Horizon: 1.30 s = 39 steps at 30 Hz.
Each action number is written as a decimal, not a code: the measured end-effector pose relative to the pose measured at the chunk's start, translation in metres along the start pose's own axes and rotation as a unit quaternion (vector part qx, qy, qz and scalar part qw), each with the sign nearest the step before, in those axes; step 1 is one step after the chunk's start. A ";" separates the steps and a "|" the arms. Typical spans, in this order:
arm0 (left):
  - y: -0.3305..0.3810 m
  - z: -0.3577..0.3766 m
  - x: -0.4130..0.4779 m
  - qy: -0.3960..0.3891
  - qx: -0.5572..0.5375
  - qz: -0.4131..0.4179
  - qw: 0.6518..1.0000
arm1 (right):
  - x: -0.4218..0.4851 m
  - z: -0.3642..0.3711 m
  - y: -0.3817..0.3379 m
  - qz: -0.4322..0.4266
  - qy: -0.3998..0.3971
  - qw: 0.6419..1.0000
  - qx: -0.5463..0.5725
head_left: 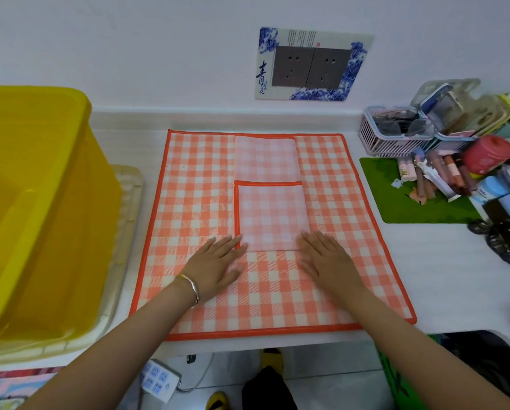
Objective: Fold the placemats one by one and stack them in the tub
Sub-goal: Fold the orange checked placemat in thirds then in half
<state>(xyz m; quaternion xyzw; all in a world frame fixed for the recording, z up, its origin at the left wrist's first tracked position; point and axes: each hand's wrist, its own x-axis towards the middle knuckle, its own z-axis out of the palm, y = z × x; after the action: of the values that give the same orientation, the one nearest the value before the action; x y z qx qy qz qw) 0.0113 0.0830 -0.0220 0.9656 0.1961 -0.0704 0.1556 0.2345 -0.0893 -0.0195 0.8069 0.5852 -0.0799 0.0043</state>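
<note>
White counter [443,276] meets a white wall, where a blue-patterned socket surround [351,69] reads "青". Your large orange-and-white checked placemat [194,202] lies flat, its near hem along the counter's front edge, with bare counter on either side. A pale folded checked placemat [270,214] sits on its middle. Your left grip [215,263] and right grip [326,257] are wide, fingers flat, touching its near corners. The yellow plastic tub [40,202] stands to the left.
</note>
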 end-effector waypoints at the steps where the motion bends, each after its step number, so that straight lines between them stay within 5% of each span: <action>1: 0.002 -0.002 0.000 0.003 -0.001 -0.004 1.000 | 0.005 0.003 0.000 -0.008 0.009 1.000 -0.020; 11: -0.003 -0.012 0.005 0.073 -0.008 0.012 0.997 | 0.021 -0.010 -0.010 -0.048 0.116 0.992 -0.010; 18: -0.012 -0.021 0.009 0.025 0.076 0.082 0.993 | -0.023 0.001 -0.001 -0.204 0.152 0.967 0.027; 22: -0.005 -0.016 0.010 -0.015 0.129 0.130 0.983 | -0.030 0.001 0.005 -0.255 0.119 0.959 0.018; 30: -0.002 -0.001 0.001 -0.118 0.202 0.153 0.960 | -0.008 0.009 0.021 -0.190 -0.055 0.980 -0.019; 39: -0.015 0.019 0.013 0.060 0.168 0.117 0.977 | -0.006 0.015 0.026 -0.155 -0.031 0.987 0.023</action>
<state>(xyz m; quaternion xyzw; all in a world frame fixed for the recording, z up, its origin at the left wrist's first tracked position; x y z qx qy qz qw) 0.0155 0.0943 -0.0462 0.9967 0.0760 -0.0257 -0.0136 0.2551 -0.1048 -0.0359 0.7032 0.7011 -0.1181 -0.0080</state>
